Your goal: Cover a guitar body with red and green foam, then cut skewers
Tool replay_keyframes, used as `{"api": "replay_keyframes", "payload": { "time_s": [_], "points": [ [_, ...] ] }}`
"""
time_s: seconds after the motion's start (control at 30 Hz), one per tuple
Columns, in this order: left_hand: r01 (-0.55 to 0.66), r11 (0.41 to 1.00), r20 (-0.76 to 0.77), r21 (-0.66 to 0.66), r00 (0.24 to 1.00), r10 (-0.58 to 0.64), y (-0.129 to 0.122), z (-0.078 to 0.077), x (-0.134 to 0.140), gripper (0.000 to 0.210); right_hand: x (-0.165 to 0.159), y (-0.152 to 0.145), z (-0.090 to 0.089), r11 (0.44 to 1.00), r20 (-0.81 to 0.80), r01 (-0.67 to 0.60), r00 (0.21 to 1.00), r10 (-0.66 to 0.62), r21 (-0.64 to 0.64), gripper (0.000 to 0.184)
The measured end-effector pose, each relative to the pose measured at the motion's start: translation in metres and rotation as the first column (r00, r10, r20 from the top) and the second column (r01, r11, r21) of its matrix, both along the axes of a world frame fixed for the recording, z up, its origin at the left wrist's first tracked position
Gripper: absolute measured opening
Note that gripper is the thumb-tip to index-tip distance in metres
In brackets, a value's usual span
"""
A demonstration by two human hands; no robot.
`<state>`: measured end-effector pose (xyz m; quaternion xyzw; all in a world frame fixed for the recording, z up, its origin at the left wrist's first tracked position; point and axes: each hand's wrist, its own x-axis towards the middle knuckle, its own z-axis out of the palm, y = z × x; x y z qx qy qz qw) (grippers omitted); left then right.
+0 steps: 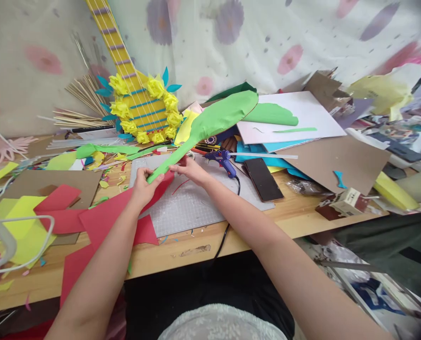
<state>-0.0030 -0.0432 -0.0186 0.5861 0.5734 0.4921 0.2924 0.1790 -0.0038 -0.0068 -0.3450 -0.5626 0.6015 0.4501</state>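
A long paddle-shaped piece covered in green paper is held slanting over the table, its broad rounded end up and away from me. My left hand is closed around the narrow lower end, thumb on top. Farther up the narrow part, my right hand pinches its near edge; some of its fingers are hidden. Below lies a grey cutting mat, partly covered by red paper. Just beyond my right hand rests a blue glue gun with a white glue stick in its back.
A yellow paper guitar trimmed with flowers leans at the back. A black phone lies right of the mat. White board and brown cardboard are stacked at right. Yellow paper covers the left. The glue gun's cord crosses the front edge.
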Motion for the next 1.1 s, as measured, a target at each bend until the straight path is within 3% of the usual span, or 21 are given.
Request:
{"api": "replay_keyframes", "payload": {
  "time_s": [0.17, 0.33, 0.43, 0.63, 0.77, 0.93, 1.1],
  "points": [
    [0.054, 0.996, 0.036, -0.077, 0.998, -0.051, -0.001, 0.005, 0.002, 0.044, -0.013, 0.007, -0.001, 0.995, -0.249, 0.013, 0.968, -0.038, -0.103, 0.048],
    [0.077, 0.989, -0.041, -0.124, 0.996, -0.083, 0.004, 0.009, 0.002, 0.042, -0.002, 0.014, 0.001, 0.99, -0.269, 0.078, 0.957, -0.106, -0.115, 0.045],
    [0.124, 0.976, 0.004, -0.177, 0.992, -0.126, 0.005, 0.013, 0.0, 0.045, 0.006, 0.016, 0.002, 0.979, -0.279, 0.121, 0.946, -0.164, -0.166, 0.047],
    [0.251, 0.881, -0.081, -0.402, 0.948, -0.308, 0.008, 0.052, -0.002, 0.08, 0.009, 0.018, 0.01, 0.965, -0.242, 0.148, 0.95, -0.2, -0.214, 0.044],
    [0.336, 0.846, -0.129, -0.414, 0.898, -0.42, 0.02, 0.072, 0.011, 0.08, 0.003, 0.017, 0.015, 0.976, -0.203, 0.089, 0.97, -0.13, -0.2, 0.041],
    [0.351, 0.864, -0.169, -0.36, 0.887, -0.431, 0.03, 0.064, 0.033, 0.062, -0.004, 0.009, 0.011, 0.975, -0.239, 0.055, 0.965, -0.107, -0.215, 0.048],
    [0.304, 0.897, -0.143, -0.321, 0.921, -0.363, 0.023, 0.057, 0.033, 0.052, 0.003, 0.002, 0.014, 0.959, -0.251, -0.048, 0.968, -0.024, -0.278, 0.044]
  ]
}}
